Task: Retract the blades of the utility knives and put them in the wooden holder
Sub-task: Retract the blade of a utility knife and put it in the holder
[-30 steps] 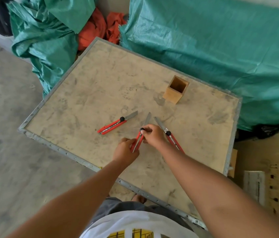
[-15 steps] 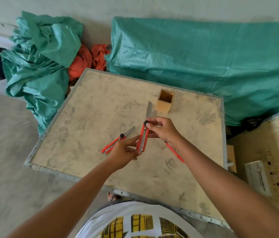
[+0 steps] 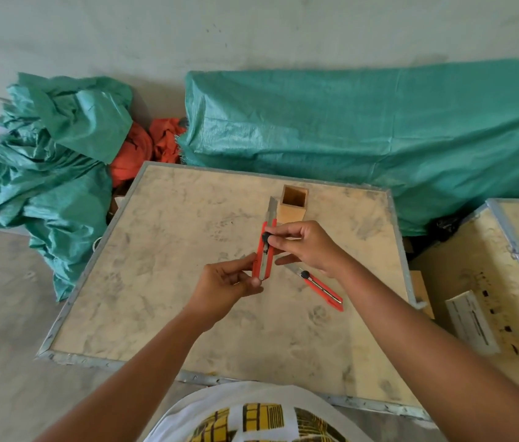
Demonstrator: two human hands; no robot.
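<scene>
A red utility knife (image 3: 264, 254) is held upright above the wooden board (image 3: 169, 282), its steel blade (image 3: 271, 208) sticking out toward the far side. My left hand (image 3: 224, 287) grips its lower end. My right hand (image 3: 311, 247) pinches the black slider knob near the top of the handle. A second red knife (image 3: 322, 288) lies flat on the board just below my right wrist, its blade end hidden under my hand. The square wooden holder (image 3: 293, 207) stands open-topped just beyond the held blade. No third knife shows in this frame.
The board has a metal rim (image 3: 90, 250) and sits on a concrete floor. Green tarps (image 3: 363, 135) and orange cloth (image 3: 143, 148) are heaped behind it. A second crate (image 3: 488, 275) with a white box (image 3: 470, 322) stands at the right.
Both hands have lifted the middle knife off the board and turned it upright. The view has tilted up, and my left hand now covers where the leftmost knife lay.
</scene>
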